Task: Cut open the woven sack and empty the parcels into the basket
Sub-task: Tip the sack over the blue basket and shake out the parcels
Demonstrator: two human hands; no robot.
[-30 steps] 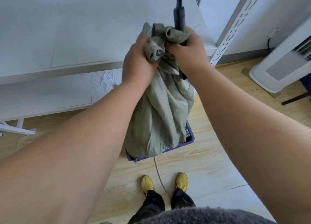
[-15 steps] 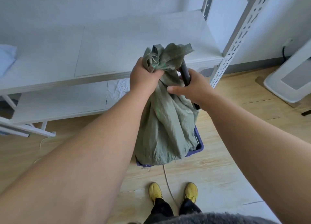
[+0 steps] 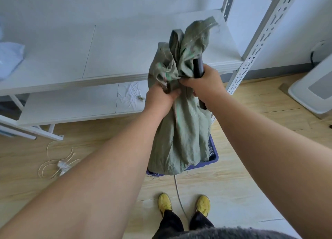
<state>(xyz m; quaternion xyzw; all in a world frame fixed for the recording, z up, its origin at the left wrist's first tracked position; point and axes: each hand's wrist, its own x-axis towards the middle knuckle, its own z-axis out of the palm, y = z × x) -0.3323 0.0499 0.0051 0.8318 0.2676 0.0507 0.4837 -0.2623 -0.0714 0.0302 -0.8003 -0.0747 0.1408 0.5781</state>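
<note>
A limp green woven sack [image 3: 181, 134] hangs upside down over a blue plastic basket [image 3: 212, 153] on the floor. My left hand [image 3: 160, 97] grips a bunched fold of the sack near its upper end. My right hand [image 3: 204, 82] is closed around a black cutter handle [image 3: 198, 68] and pinches the sack fabric too. The sack's loose end [image 3: 195, 35] flops up above both hands. The sack's lower edge covers most of the basket, so its contents are hidden. No parcels are visible.
A white metal shelf unit [image 3: 111, 59] stands just behind the sack, with a perforated upright [image 3: 255, 41] at the right. Loose yellowish string and a scrap [image 3: 59, 164] lie on the wooden floor at the left. A white appliance [image 3: 312, 91] stands at the right. My yellow shoes [image 3: 183, 204] are below.
Both hands have come lower and slightly nearer with the sack. The left hand shifted its grip down the bunched fabric, and more of the sack's loose end now sticks up above the hands.
</note>
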